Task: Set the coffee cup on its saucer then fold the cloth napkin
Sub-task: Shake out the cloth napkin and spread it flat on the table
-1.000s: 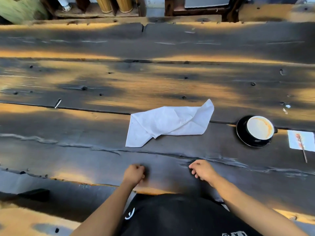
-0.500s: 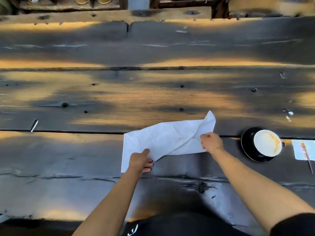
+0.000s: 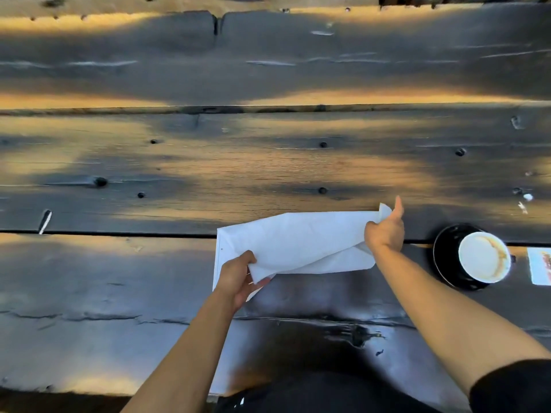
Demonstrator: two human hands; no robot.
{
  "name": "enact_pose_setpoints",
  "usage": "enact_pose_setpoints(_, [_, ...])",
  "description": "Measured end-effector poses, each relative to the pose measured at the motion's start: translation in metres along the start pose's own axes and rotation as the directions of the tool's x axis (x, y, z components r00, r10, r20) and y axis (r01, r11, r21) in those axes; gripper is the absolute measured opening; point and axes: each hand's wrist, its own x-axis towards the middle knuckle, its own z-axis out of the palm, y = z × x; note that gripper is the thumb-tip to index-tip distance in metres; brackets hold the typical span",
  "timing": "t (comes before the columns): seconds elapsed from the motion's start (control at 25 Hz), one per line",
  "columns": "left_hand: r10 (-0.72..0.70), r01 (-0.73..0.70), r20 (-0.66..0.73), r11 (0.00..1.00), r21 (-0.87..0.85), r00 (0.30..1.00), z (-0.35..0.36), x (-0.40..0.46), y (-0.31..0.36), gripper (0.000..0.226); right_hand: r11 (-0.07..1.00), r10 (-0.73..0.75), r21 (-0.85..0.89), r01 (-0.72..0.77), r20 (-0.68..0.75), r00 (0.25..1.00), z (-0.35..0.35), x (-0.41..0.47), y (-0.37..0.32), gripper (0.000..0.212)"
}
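White cloth napkin (image 3: 301,242) lies partly lifted on the dark wooden table (image 3: 268,162), with the coffee cup (image 3: 483,257) as your reference point: the napkin sits to the cup's left, near it but not touching. Your left hand (image 3: 238,278) is clamped on the napkin's near-left corner, thumb on top and fingers beneath, with the fabric raised off the planks at that end. Your right hand (image 3: 386,231) is closed on the napkin's far-right corner, the end nearest the cup, with one finger extended away from you. Between the two hands the cloth is creased and twisted, one layer lapping over another; no clean fold is formed. The cup itself stands upright on the black saucer (image 3: 444,257), seated toward the saucer's right side, its pale interior streaked with brown residue. A small handle stub shows at the cup's right edge. Just right of the cup, at the frame border, lies a white paper (image 3: 539,265), partly cut off.
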Motion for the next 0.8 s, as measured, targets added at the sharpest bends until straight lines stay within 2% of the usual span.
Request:
enact_pose_setpoints(0.04, [-0.006, 0.007, 0.025, 0.999, -0.049, 1.0, -0.003, -0.002, 0.002, 0.029, 1.0, -0.01, 0.005, 0.01, 0.006, 1.0, -0.002, -0.001, 0.006, 0.085])
enact_pose_setpoints(0.12, [-0.003, 0.008, 0.051, 0.996, -0.094, 0.999, -0.009, -0.005, 0.003, 0.024, 0.998, 0.004, 0.064, -0.005, 0.027, 1.0, -0.008, -0.003, 0.017, 0.07])
enact_pose_setpoints(0.24, [0.022, -0.023, -0.018, 0.998, -0.063, 1.0, -0.028, -0.005, -0.002, 0.022, 0.98, 0.09, 0.175, -0.092, 0.021, 0.996, -0.016, -0.013, 0.034, 0.031])
enact_pose_setpoints(0.36, [-0.019, 0.013, -0.098, 0.998, -0.061, 0.995, -0.055, -0.009, -0.011, 0.022, 0.954, 0.095, 0.284, -0.098, 0.026, 0.995, -0.026, -0.037, 0.064, 0.017])
enact_pose_setpoints(0.44, [-0.091, 0.089, -0.109, 0.996, -0.024, 0.99, -0.073, -0.015, -0.023, 0.027, 0.912, 0.084, 0.392, -0.121, 0.111, 0.99, -0.03, -0.055, 0.091, 0.021])
enact_pose_setpoints(0.52, [-0.074, 0.079, -0.127, 0.996, 0.034, 0.989, -0.087, -0.019, -0.037, 0.03, 0.876, 0.125, 0.437, -0.203, 0.202, 0.971, -0.035, -0.073, 0.12, 0.037])
enact_pose_setpoints(0.56, [-0.026, 0.04, -0.172, 0.996, 0.078, 0.985, -0.095, -0.017, -0.045, 0.033, 0.868, 0.157, 0.429, -0.251, 0.244, 0.957, -0.037, -0.08, 0.134, 0.039])
enact_pose_setpoints(0.68, [0.161, -0.068, -0.328, 0.959, 0.277, 0.931, -0.115, -0.028, -0.069, 0.032, 0.876, 0.236, 0.33, -0.351, 0.342, 0.91, -0.044, -0.101, 0.167, 0.022])
enact_pose_setpoints(0.8, [0.261, -0.034, -0.357, 0.846, 0.532, 0.897, -0.137, -0.032, -0.091, 0.04, 0.897, 0.287, 0.219, -0.384, 0.371, 0.883, -0.051, -0.12, 0.188, 0.024])
